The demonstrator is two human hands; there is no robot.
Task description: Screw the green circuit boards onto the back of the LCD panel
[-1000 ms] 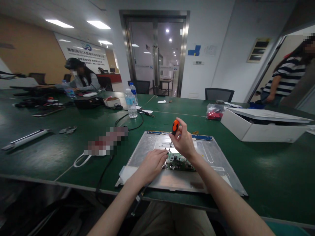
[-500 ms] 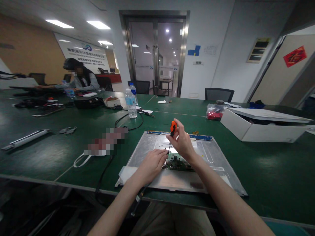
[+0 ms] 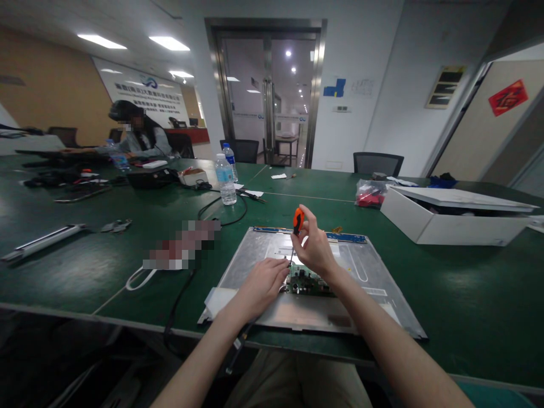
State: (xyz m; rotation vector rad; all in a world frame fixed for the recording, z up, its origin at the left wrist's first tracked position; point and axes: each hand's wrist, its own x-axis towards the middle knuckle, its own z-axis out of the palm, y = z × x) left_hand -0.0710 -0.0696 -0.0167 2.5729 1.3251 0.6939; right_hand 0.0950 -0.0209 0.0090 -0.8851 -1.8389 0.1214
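A grey metal display panel (image 3: 365, 266) lies flat on the green table (image 3: 85, 266) in front of me, with a small green circuit board (image 3: 308, 281) on its middle. My right hand (image 3: 315, 249) is closed round an orange-handled screwdriver (image 3: 297, 222), held upright with its tip at the board's left edge. My left hand (image 3: 263, 283) rests on the panel beside the board, fingers curled and touching the board's left end near the tip.
A white open box (image 3: 450, 224) stands at the right, a red bag (image 3: 369, 194) behind it. Two water bottles (image 3: 225, 178) and black cables (image 3: 221, 209) lie beyond the panel. A grey strip (image 3: 42, 241) lies far left. A person (image 3: 140, 133) sits at the back left.
The person in the striped top at the far right has gone from view. My right hand and the screwdriver have shifted slightly left; my left hand stays put.
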